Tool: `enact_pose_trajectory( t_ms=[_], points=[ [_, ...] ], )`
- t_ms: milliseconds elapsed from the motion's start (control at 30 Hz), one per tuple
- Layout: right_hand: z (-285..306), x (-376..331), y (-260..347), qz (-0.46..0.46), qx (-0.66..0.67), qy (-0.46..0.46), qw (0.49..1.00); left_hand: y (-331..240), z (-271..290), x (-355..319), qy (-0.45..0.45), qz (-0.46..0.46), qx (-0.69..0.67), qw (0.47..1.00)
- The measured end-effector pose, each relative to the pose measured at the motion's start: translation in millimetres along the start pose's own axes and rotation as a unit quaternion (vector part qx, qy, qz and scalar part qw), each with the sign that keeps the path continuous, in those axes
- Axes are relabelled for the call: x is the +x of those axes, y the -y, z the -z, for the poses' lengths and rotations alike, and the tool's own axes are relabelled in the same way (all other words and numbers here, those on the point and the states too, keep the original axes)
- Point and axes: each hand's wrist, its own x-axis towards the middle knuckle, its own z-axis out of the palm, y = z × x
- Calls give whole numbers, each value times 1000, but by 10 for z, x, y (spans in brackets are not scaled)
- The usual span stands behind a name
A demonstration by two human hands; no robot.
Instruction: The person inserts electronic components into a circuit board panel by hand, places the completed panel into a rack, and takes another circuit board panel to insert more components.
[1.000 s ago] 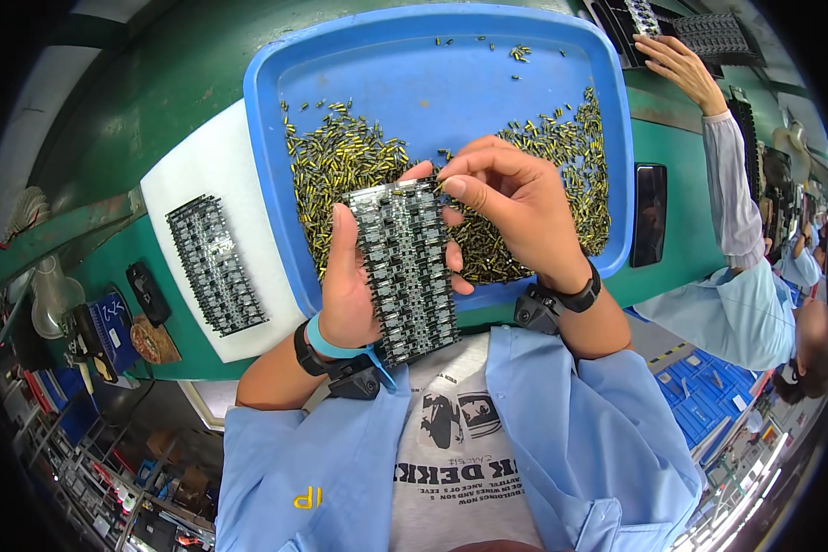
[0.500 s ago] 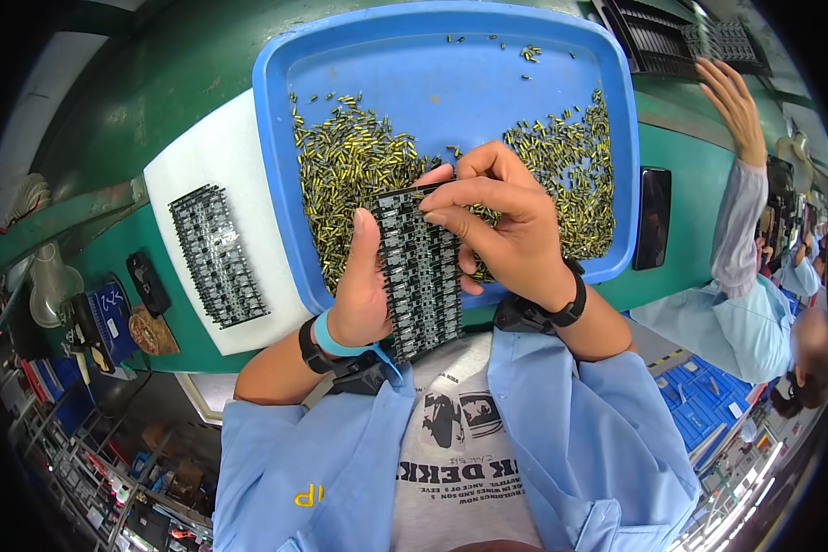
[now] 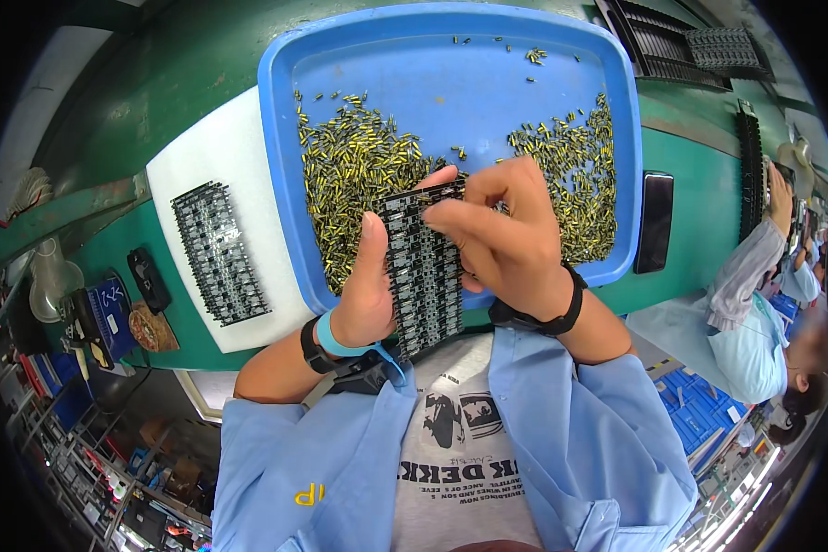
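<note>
A dark circuit board panel (image 3: 423, 285), covered in rows of small parts, is tilted over the near edge of a blue tray (image 3: 269, 138). My left hand (image 3: 361, 308) grips it, thumb along the left side and fingers behind. Over the panel's upper right, the thumb and fingertips of my right hand (image 3: 520, 230) are pinched together; whatever they hold is too small or hidden to make out. Loose black-and-yellow cylindrical components (image 3: 359, 152), which look like capacitors, lie heaped in the tray's left and right parts.
Left of the tray, a similar board panel (image 3: 219, 253) lies on a white sheet (image 3: 253, 156). A dark phone (image 3: 654, 221) rests right of the tray. Slotted black racks (image 3: 662, 41) stand at the far right. A co-worker's hand (image 3: 779, 198) is at the right by another rack.
My right hand has shifted slightly along the panel's top, its fingers more curled. The co-worker's arm has swung down and right, and a black rack now shows upright there.
</note>
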Motion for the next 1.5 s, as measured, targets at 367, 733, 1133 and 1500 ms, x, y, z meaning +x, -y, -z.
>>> enact_pose_trajectory(
  t_ms=[367,733,1133,1500],
  points=[
    [-13,-12,63,90,-111,2,990,-53,-51,-3,-20,-49,24,998],
    [-20,17,68,69,-98,6,993,-35,91,16,-2,-50,-42,998],
    [20,-71,-184,-31,15,291,956,-93,120,60,33,-55,-194,979],
    [127,25,-95,-218,70,241,943,-159,114,89,-15,-46,-188,981]
  ],
)
